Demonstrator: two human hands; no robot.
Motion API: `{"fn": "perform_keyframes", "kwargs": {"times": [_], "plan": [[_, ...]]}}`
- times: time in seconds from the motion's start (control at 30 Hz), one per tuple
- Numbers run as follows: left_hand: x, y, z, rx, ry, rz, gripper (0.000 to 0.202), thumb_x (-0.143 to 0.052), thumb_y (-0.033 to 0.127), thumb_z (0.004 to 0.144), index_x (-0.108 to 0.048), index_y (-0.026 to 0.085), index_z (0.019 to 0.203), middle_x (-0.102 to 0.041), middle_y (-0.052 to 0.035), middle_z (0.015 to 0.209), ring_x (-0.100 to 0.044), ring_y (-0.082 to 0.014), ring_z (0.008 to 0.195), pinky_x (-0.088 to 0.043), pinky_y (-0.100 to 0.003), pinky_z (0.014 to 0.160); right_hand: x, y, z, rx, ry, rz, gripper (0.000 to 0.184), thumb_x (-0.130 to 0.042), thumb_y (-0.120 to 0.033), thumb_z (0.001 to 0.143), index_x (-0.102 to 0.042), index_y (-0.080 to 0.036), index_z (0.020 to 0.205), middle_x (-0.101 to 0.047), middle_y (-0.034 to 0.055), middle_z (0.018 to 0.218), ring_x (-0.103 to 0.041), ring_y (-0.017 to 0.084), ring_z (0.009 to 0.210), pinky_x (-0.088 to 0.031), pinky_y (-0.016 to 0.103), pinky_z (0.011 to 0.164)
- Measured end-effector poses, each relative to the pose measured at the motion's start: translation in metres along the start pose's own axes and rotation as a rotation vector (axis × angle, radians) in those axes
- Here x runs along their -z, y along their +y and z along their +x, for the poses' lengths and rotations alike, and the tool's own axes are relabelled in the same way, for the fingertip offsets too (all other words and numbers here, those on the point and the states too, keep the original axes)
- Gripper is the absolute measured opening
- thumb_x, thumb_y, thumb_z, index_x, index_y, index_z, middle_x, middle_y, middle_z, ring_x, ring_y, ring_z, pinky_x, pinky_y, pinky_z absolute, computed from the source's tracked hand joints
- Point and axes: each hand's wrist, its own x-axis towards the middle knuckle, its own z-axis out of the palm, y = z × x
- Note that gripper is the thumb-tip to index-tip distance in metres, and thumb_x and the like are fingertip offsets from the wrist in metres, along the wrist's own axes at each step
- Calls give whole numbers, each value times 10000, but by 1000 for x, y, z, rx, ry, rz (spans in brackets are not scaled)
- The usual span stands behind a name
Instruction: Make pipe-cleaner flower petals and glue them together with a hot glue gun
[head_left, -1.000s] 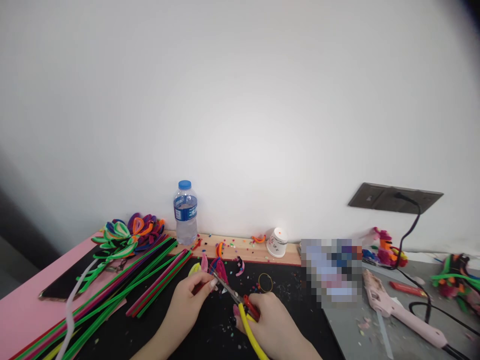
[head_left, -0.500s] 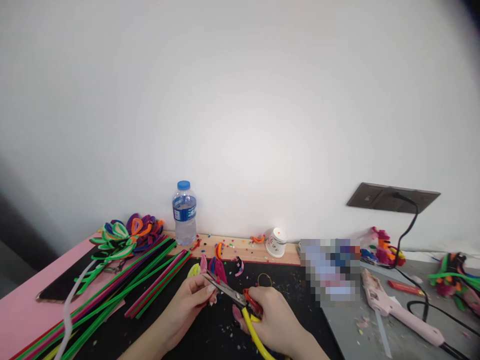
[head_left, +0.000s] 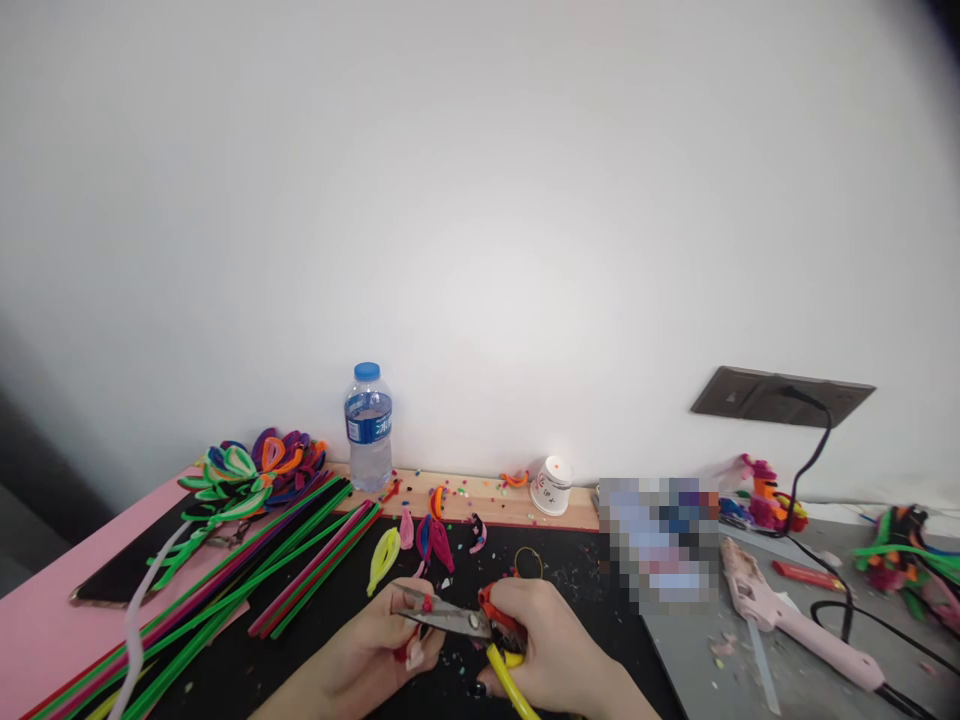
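My right hand (head_left: 551, 640) is closed round the handles of scissors (head_left: 459, 620), whose grips show orange-red and yellow. The blades point left and lie apart, reaching my left hand (head_left: 379, 640). Its fingers are pinched together on a small red fuzzy piece (head_left: 427, 604) at the blades; most of that piece is hidden. Just beyond the hands, on the black mat (head_left: 480, 690), lie a yellow pipe-cleaner loop (head_left: 384, 560), a pink one (head_left: 406, 527) and a blue, magenta and orange bundle (head_left: 435, 535).
Long pipe cleaners (head_left: 247, 580) and a looped multicoloured bunch (head_left: 259, 465) lie left. A water bottle (head_left: 368, 430) and an upturned paper cup (head_left: 553, 487) stand by the wall. To the right lies a pink glue gun (head_left: 802, 630) with a black cord (head_left: 806, 470). Small scraps are scattered around.
My left hand and the scissors' blades have moved down and slightly nearer to me. The yellow and pink loops, partly covered before, now show fully.
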Motion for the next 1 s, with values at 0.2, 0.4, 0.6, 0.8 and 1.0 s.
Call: {"fn": "perform_keyframes", "kwargs": {"times": [0.2, 0.4, 0.6, 0.8, 1.0], "plan": [[-2, -2, -3, 81, -96, -23, 255, -829, 256, 533, -655, 168, 698, -507, 46, 424, -388, -81, 453, -216, -237, 516, -5, 1, 1, 49, 14, 46, 443, -742, -373, 570, -339, -191, 588, -359, -81, 619, -300, 77, 540, -190, 198, 489], [-5, 3, 6, -78, 160, 7, 256, -810, 281, 604, -587, 157, 623, -505, 52, 488, -375, -54, 465, -256, -204, 511, -6, 1, 1, -56, 32, 3, 290, -643, -346, 674, -389, -206, 671, -447, -53, 661, -356, 101, 561, -240, 203, 514], [-3, 8, 17, -211, 345, 173, 329, -834, 345, 544, -587, 145, 628, -530, 47, 523, -373, -42, 460, -293, -181, 500, -11, -1, -2, -138, 123, 12, 225, -563, -366, 733, -409, -221, 810, -542, -6, 805, -466, 132, 606, -311, 210, 539], [2, 7, 17, -260, 416, 175, 308, -819, 340, 563, -609, 155, 691, -512, 56, 555, -398, -52, 512, -327, -168, 517, -11, -3, -3, -168, 139, -27, 222, -542, -395, 752, -427, -218, 823, -568, 17, 860, -513, 153, 641, -346, 220, 547], [8, 5, 19, -276, 410, 245, 262, -769, 349, 637, -606, 156, 707, -492, 52, 585, -395, -61, 532, -327, -171, 519, -9, -3, -1, -192, 131, -41, 207, -586, -334, 716, -455, -218, 828, -586, 8, 858, -532, 155, 656, -346, 221, 557]]}}
